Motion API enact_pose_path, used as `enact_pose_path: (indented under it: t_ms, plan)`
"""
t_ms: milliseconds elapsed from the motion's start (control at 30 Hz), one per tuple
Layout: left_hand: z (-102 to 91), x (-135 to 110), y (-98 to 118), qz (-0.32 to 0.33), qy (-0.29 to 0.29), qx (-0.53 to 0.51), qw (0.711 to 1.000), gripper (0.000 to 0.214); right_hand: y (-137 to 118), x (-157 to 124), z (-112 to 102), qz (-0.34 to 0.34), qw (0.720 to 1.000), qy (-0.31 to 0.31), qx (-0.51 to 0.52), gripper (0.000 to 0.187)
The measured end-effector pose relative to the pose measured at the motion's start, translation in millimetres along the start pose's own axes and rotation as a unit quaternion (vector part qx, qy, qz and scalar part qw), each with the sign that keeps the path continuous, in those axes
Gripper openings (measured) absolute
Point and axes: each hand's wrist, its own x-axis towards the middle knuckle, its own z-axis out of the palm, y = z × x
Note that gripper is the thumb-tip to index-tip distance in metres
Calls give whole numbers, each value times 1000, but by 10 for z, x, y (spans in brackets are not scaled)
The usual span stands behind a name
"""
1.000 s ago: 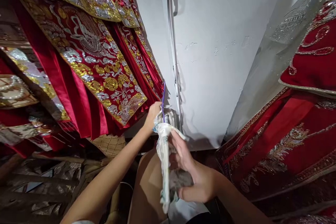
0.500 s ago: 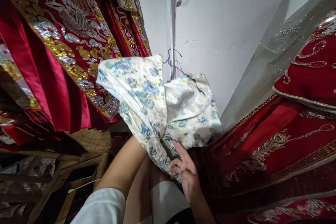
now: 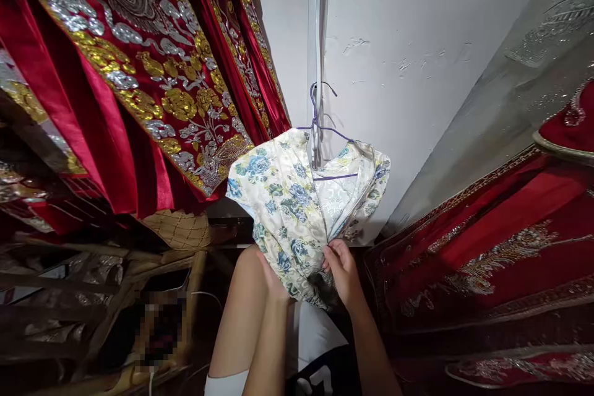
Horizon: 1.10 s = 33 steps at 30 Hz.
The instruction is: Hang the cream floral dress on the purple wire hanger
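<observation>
Item: floral garment [image 3: 283, 198], cream cloth printed with blue flowers and green leaves, its front hanging open.
Location: hung in the room corner, against the white wall [image 3: 417, 43], between two banks of red costume.
Support: purple wire hanger [image 3: 325, 130], its hook raised beside a vertical metal rail [image 3: 318, 25]; whether hook and rail touch cannot be told.
Left hand [image 3: 271, 275]: laid against the garment's lower edge; the fingers are hidden in the cloth, so the grip cannot be told.
Right hand [image 3: 344, 269]: fingers curled, pinching the lower front edge of the garment near the opening.
To the left: red embroidered robes [image 3: 153, 80] with gold and silver floral work, hung in overlapping rows.
To the right: further red embroidered cloth [image 3: 492, 247], partly under a clear cover [image 3: 501, 93].
Below left: tan lattice-patterned piece [image 3: 179, 229] and wooden framing [image 3: 93, 284].
</observation>
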Motion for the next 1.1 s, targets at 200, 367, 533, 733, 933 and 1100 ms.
enact_pose_path:
  t_ms: [200, 367, 533, 733, 933, 1100]
  plan:
    - [-293, -136, 61, -87, 18, 6, 996, 82, -10, -25, 149, 15, 998, -67, 5, 53]
    - [-258, -86, -38, 42, 137, 36, 989, 67, -118, -94, 199, 36, 999, -5, 19, 46]
    - [-181, -52, -262, 340, 289, 137, 884, 51, -144, -99, 207, 66, 998, -13, 13, 40]
    - [71, -170, -386, 336, 86, 324, 880, 30, -159, -98, 261, 73, 994, -75, -26, 35]
    - [240, -214, -384, 336, 35, 324, 883, 14, -200, -120, 200, 68, 990, -106, -60, 35]
    - [300, -199, -383, 335, 22, 354, 873, 21, -566, 324, 187, 24, 992, -88, -90, 31]
